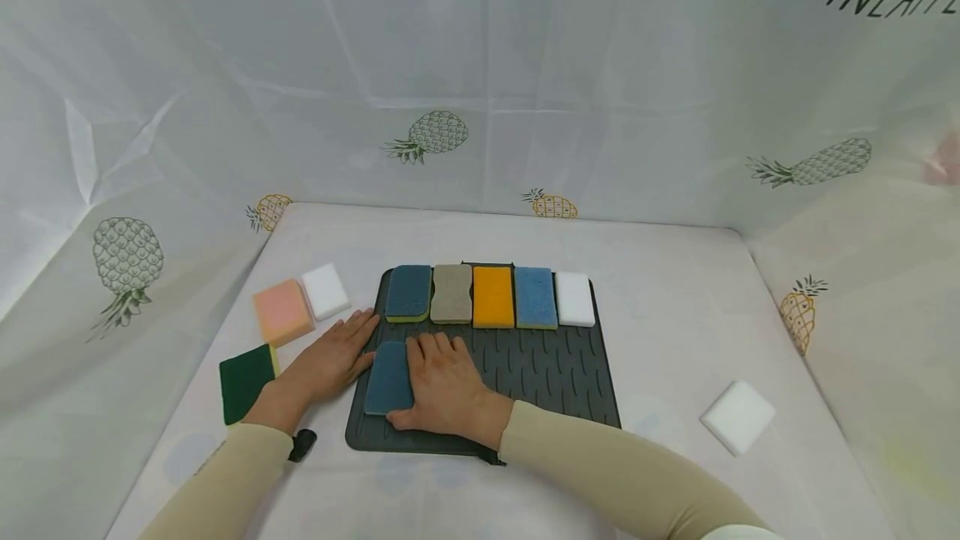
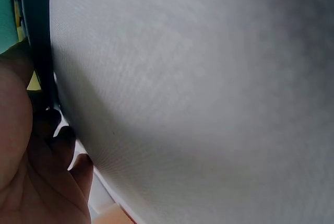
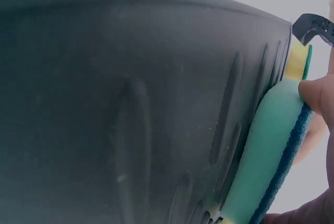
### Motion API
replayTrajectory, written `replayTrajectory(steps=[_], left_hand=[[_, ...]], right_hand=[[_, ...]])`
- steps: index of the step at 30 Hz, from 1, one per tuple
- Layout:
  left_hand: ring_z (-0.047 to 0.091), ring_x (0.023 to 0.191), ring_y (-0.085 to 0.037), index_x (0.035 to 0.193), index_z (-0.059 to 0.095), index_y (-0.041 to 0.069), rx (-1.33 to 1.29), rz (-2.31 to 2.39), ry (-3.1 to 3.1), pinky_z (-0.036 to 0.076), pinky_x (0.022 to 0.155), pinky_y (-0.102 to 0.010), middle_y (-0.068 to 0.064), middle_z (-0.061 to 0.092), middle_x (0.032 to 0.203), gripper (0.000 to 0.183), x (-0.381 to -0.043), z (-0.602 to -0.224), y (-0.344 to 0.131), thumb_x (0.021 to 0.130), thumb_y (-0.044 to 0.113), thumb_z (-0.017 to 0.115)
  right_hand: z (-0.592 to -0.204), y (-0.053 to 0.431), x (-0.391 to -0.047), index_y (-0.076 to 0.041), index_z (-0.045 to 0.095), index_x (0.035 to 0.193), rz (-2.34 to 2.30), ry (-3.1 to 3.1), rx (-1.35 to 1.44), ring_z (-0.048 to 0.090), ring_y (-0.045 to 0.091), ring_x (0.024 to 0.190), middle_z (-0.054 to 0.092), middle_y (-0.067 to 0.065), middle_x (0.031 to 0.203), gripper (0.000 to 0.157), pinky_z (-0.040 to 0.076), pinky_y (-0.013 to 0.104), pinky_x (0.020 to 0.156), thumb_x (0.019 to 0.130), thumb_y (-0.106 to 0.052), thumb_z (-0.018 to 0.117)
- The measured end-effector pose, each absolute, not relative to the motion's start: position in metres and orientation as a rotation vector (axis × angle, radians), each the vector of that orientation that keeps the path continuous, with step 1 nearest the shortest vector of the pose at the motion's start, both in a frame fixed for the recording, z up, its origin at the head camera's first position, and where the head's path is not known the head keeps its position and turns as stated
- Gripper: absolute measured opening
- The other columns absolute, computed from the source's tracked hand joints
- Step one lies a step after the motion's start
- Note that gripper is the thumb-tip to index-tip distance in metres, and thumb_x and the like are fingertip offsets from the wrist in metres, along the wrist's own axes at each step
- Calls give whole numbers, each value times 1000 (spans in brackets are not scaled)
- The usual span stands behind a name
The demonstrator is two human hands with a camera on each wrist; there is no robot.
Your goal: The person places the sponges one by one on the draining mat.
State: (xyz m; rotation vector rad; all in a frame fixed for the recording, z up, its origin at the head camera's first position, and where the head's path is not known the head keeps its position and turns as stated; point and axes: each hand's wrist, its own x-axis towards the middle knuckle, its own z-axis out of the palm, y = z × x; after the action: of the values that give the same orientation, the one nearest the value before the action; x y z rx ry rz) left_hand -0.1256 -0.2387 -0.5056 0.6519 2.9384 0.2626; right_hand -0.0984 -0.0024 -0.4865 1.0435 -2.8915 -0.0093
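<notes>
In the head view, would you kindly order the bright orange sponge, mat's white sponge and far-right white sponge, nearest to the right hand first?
From the right hand:
1. Bright orange sponge: mid-row on the mat.
2. Mat's white sponge: row's right end.
3. Far-right white sponge: off the mat.

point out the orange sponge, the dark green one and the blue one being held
Orange sponge (image 1: 493,297): head view, middle of its top face
Dark green sponge (image 1: 246,382): head view, middle of its green face
Held blue sponge (image 3: 271,151): right wrist view, pale green foam

Blue and mint sponge (image 1: 387,382), dark grey streaked mat (image 1: 555,373), orange sponge (image 1: 492,298), white backdrop (image 1: 600,48) with pineapple prints (image 1: 437,132)
</notes>
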Motion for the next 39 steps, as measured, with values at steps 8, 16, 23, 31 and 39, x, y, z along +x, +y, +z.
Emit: replayTrajectory(steps=[8,16,23,31,39], left_hand=[[28,147,-34,154,28,4,653,238,2935,28,119,-51,-15,29,159,67,-127,-508,-238,100,35,54],[28,147,-34,154,29,4,648,246,2940,27,119,-51,-15,29,159,67,-126,-506,-237,100,35,55],[31,146,-35,153,31,3,660,245,2960,29,118,-52,-16,31,158,66,-125,-507,-237,99,33,56],[29,146,-35,153,29,3,633,273,2935,27,118,-53,-16,30,159,66,-125,-505,-237,100,35,54],[27,147,-36,154,28,5,613,302,2925,25,120,-52,-15,28,160,67,-125,-505,-236,100,34,54]], right_hand=[[-487,-3,-97,-5,41,146,-9,-2889,1046,49,24,116,52,9,135,112,44,39,87,73,-89,45],[-489,-2,-98,-6,41,146,9,-2884,1040,50,24,116,52,10,136,111,43,39,87,72,-89,45],[-489,-2,-98,-6,41,147,28,-2873,1035,51,24,116,52,10,136,112,44,40,87,72,-89,46],[-479,7,-100,-6,38,148,32,-2861,1028,49,24,119,48,9,140,114,45,43,89,72,-91,42],[-469,39,-108,-6,40,146,85,-2842,963,49,26,123,48,10,141,103,45,43,94,79,-83,46]])
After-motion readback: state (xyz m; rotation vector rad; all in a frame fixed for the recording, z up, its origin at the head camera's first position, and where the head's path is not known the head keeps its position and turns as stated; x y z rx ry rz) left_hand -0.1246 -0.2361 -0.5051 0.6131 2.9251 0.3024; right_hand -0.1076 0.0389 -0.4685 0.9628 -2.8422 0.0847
